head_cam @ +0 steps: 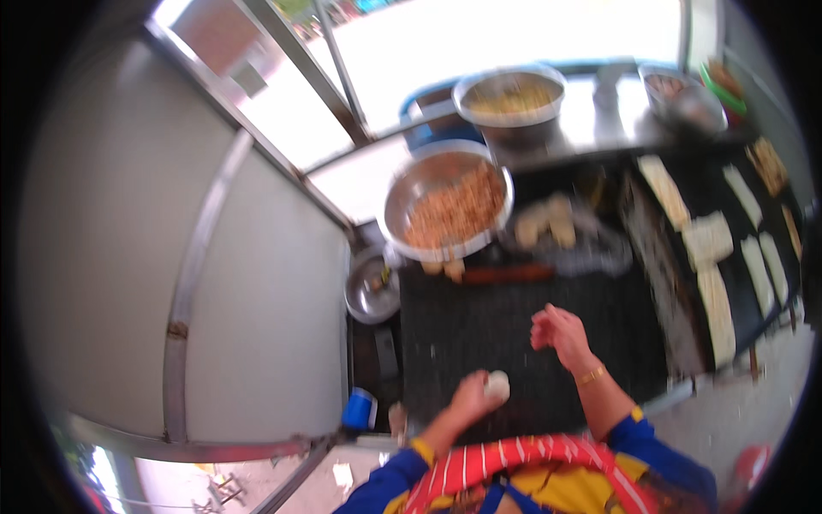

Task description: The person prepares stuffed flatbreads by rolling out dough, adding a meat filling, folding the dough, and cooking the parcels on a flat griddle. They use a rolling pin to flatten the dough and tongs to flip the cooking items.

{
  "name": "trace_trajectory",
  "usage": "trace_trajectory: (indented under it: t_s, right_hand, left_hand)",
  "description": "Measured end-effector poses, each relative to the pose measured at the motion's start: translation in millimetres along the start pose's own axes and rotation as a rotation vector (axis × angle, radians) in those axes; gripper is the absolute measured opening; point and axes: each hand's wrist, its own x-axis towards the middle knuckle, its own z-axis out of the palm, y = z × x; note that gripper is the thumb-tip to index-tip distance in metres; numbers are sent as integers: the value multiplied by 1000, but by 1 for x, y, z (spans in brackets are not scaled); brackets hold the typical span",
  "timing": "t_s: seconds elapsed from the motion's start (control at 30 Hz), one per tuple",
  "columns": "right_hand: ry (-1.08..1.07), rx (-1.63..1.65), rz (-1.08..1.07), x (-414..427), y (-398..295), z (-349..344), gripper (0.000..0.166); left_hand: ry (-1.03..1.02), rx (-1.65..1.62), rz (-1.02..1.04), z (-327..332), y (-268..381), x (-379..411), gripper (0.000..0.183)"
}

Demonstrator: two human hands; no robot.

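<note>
Near the front of a dark work board (475,334), my left hand (475,393) grips a small pale ball of dough (497,386). My right hand (560,334) is raised above the board, to the right and farther forward. Its fingers are loosely bent and I see nothing in them, though the hand is blurred. A brown rolling pin (507,274) lies along the board's far edge. Behind it, pale dough pieces (546,221) rest by clear plastic wrap (594,250). A steel bowl of reddish-orange filling (456,209) stands at the far left corner.
On the right, a black griddle (738,276) bears several flat strips of dough (716,308). Behind stand a bowl of yellowish food (510,96) and another metal bowl (684,96). A small steel bowl (374,286) and a blue cup (359,408) are left, beside a panel wall (270,295).
</note>
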Motion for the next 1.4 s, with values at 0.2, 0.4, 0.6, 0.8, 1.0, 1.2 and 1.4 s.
trace_trajectory:
  t_s: [0.2, 0.4, 0.6, 0.8, 1.0, 1.2, 1.4]
  right_hand:
    - [-434, -1330, -106, -101, 109, 17, 77]
    - [39, -1835, -492, -29, 151, 53, 87]
    - [-422, -1815, -608, -81, 196, 87, 88]
    - [180, -1863, -494, -43, 135, 18, 88]
    - [-73, -1807, -681, 23, 186, 143, 90]
    - [-455, -1146, -593, -34, 172, 79, 52]
    - [185, -1772, -649, -62, 117, -1, 64]
  left_hand:
    - [264, -773, -111, -41, -54, -81, 29]
    - [388, -1347, -111, -96, -99, -128, 38]
    - [391, -1401, -99, -97, -129, -146, 44]
    - [357, -1499, -230, -85, -124, -154, 49]
    - [276, -1560, -122, -75, -101, -126, 31]
    - [-70, -1752, -62, -34, -23, -44, 33]
    - [351, -278, 30, 13, -32, -47, 50]
